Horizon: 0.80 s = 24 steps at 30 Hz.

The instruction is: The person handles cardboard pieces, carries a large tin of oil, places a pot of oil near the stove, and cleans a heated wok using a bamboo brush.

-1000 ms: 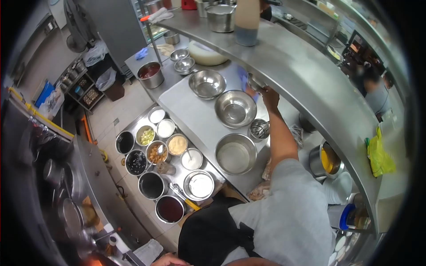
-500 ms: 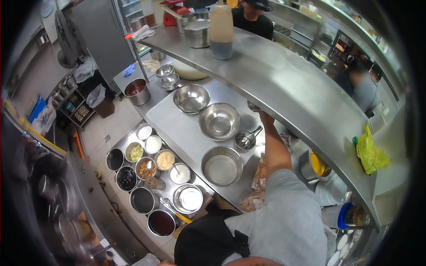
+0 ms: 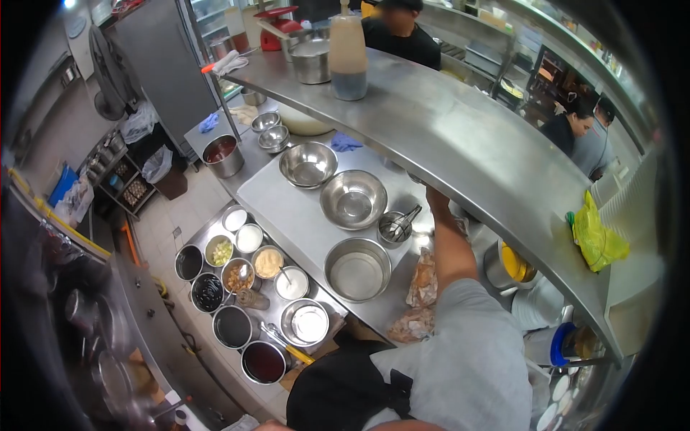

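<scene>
My right hand (image 3: 435, 195) reaches under the front edge of the raised steel shelf (image 3: 460, 108), which hides its fingers. Beside it, a small shiny metal piece (image 3: 414, 177) shows at the shelf's edge; I cannot tell whether my hand holds it. Closer to me on the steel counter stands a small metal pot with a whisk (image 3: 396, 225) in it. To its left are an empty wide steel bowl (image 3: 353, 200), a second steel bowl (image 3: 308, 164) and a round steel pan (image 3: 358, 269). Plastic bags of food (image 3: 422, 276) lie beneath my forearm. My left hand is not in view.
Several containers of sauces and chopped food stand at the left, among them a dark red one (image 3: 263, 361). A squeeze bottle (image 3: 348, 57) and a saucepan (image 3: 310, 61) stand on the shelf. A yellow-green bag (image 3: 600, 237) lies at its right end. Co-workers stand beyond.
My right hand has slid farther under the shelf, so less of it shows. The view has shifted slightly, and a blue glove or cloth now shows beneath the shelf. Co-workers beyond have moved.
</scene>
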Available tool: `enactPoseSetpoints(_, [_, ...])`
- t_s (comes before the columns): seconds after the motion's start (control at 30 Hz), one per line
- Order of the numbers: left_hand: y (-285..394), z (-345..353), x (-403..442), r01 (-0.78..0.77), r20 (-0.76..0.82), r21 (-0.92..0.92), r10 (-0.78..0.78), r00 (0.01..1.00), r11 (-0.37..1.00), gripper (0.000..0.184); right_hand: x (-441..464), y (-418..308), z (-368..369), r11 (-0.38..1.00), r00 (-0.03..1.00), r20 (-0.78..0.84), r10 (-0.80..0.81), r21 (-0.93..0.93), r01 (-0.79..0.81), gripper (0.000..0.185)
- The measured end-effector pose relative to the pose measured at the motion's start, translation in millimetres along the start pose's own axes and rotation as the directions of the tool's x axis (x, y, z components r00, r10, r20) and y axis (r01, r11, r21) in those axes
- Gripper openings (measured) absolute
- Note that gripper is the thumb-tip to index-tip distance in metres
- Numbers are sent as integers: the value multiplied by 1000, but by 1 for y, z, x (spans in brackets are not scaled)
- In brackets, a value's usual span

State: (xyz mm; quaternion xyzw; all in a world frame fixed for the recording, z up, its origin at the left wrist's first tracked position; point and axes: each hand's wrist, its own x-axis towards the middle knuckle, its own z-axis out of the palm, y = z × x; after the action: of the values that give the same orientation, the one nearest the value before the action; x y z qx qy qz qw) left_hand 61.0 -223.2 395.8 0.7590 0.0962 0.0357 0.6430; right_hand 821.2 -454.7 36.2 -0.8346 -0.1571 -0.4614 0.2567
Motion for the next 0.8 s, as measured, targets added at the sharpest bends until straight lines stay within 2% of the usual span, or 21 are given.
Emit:
enactPoseSetpoints(0.07, [-1,-2,-3,32,7,-72,-31,999,997,27,-9,4,1,968,981,8,-196,-155,195,32])
enactPoseSetpoints(0.1, [-3,-3,-5,25,12,-63,-24,1000,998,27,0,-12,-14,970,982,-1,-190,-158,187,32])
enactPoseSetpoints(0.17, [-7,-4,-11,50,21,-92,-48,999,995,28,17,-50,-52,992,974,226,17,115,-44,26])
enactPoseSetpoints(0.2, [-7,-7,-12,46,21,-87,-44,999,995,28,23,-72,-71,992,975,220,20,118,-46,26])
enactPoseSetpoints(0.27, [-8,-14,-17,-14,87,5,14,996,1000,29,24,-112,-101,969,845,524,104,139,-206,18])
enactPoseSetpoints(0.3, [-13,-13,-21,-17,82,10,16,997,1000,29,18,-125,-109,964,858,514,1,227,-138,16])
enactPoseSetpoints(0.33, [-21,-11,-26,-67,48,-89,72,996,994,30,12,-138,-117,947,863,493,-105,315,-65,15])
enactPoseSetpoints(0.37, [-26,-9,-31,-122,7,-186,126,992,975,31,16,-173,-148,887,814,578,-57,403,-224,16])
enactPoseSetpoints(0.4, [-25,-9,-37,-132,-11,-187,132,991,974,31,17,-196,-166,871,819,547,-175,474,-130,18])
enactPoseSetpoints(0.47, [-18,-20,-43,-110,97,-72,117,988,991,33,19,-239,-199,820,792,536,-292,566,-81,18])
enactPoseSetpoints(0.6, [-20,-30,-73,-100,85,-33,102,991,994,40,43,-306,-262,757,830,423,-365,654,-1,21])
enactPoseSetpoints(0.67, [-24,-36,-86,-137,142,-2,136,981,991,48,65,-325,-296,724,896,364,-254,686,-74,23])
enactPoseSetpoints(0.73, [-28,-40,-97,-172,133,-48,177,975,984,47,89,-334,-319,733,938,313,-152,672,-105,25])
enactPoseSetpoints(0.8, [-33,-42,-109,-204,132,-96,216,967,974,47,128,-353,-359,834,950,305,-63,538,-118,20])
